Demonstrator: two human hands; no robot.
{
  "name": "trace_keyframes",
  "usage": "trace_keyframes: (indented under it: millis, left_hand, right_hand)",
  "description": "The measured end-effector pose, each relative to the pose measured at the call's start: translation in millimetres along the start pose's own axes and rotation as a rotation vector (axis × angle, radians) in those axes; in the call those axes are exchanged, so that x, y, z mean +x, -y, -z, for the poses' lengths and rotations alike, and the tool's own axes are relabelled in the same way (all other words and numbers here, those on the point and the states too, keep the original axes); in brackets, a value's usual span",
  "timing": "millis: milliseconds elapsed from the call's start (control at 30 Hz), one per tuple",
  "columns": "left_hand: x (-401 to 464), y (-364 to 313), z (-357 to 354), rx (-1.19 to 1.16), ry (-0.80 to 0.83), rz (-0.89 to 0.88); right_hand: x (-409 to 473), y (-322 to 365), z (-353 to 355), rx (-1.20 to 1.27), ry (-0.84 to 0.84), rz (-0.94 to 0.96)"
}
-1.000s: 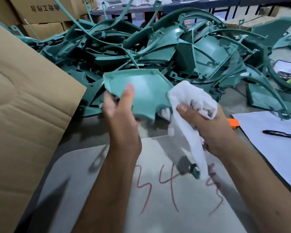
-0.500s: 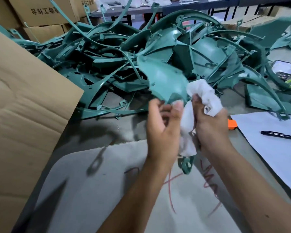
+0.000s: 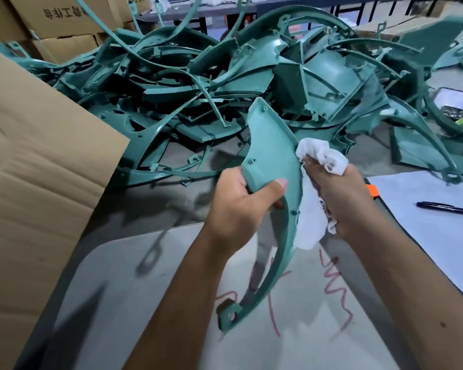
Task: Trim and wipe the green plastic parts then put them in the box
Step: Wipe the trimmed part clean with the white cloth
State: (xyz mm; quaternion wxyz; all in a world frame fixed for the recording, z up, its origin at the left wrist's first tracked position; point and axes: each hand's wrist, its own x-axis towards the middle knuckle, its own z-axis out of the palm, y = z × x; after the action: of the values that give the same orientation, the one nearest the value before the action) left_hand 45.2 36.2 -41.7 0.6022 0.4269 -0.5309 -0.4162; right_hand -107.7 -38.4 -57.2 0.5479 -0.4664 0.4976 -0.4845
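— Left hand (image 3: 241, 201)?
— Gripping a green part (image 3: 271, 156) at its broad end, thumb laid across the face, fingers curled behind. Held up over the table's (image 3: 150, 209) middle, wide panel uppermost, thin curved arm sweeping down to a tab with a hole just above the grey board (image 3: 145, 289).
— Right hand (image 3: 340, 198)?
— Bunched around a white cloth (image 3: 321, 153), pressed against the part's right edge; a tail of cloth hanging below the fist.
— Other parts?
— Heaped in a pile (image 3: 198, 84) along the far edge, tangled, spilling toward the far right corner.
— Box?
— Only a big cardboard flap (image 3: 38, 169) along the left edge; interior not visible. More cartons (image 3: 64, 20) stacked beyond the far left corner.
— Right side?
— White sheet (image 3: 425, 222) at the right edge with a black pen (image 3: 449, 208) on it; something orange (image 3: 372, 190) peeking out behind the right wrist. Red scrawl (image 3: 334, 284) on the board.
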Motion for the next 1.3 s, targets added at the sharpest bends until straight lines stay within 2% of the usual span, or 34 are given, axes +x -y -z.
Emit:
trace_keyframes:
  millis: [100,200,333,433,500,633,733,867,933,1000,1100,1133,1167,1200,1300]
  left_hand:
    - [2,-8,9,-0.062,-0.008,0.034]
    - [0,-13,23,-0.133,-0.032,0.091]
    - [-4,-24,43,-0.184,-0.014,0.173]
    - [-3,-27,45,-0.116,-0.073,0.127]
    - [-1,-25,43,-0.106,-0.127,0.084]
    - [5,-23,60,-0.201,-0.116,0.166]
    - [4,-24,82,-0.286,-0.098,0.243]
    - [4,-16,97,-0.179,-0.392,0.291]
    - [6,-10,92,-0.196,-0.460,0.282]
    - [6,-5,80,-0.382,-0.462,0.195]
    - [5,-2,59,-1.046,-0.384,-0.019]
    - [6,0,55,-1.189,-0.344,-0.049]
    - [8,2,49,-1.204,-0.319,-0.046]
    - [12,3,41,-1.104,-0.315,-0.006]
    - [15,14,8,-0.539,-0.300,0.137]
  right_hand:
    - [-3,3,3,0.017,0.110,0.108]
    - [-4,10,6,0.018,0.306,0.305]
    - [-7,16,11,-0.090,0.481,0.460]
    - [-10,14,2,-0.162,0.334,0.541]
    - [-11,12,-5,-0.097,0.219,0.548]
    - [-8,9,-8,0.131,-0.050,0.370]
    - [-7,6,-9,0.301,-0.147,0.258]
    - [-3,1,-13,0.435,-0.248,0.156]
    - [-1,-1,-18,0.479,-0.311,0.053]
    - [3,-3,-24,0.525,-0.365,-0.031]
    - [8,-9,-26,0.523,-0.347,-0.119]
    - [8,-11,-28,0.515,-0.314,-0.140]
    - [7,-13,-29,0.526,-0.287,-0.151]
    - [5,-13,-33,0.548,-0.278,-0.154]
    - [-8,-15,-45,0.564,-0.267,-0.123]
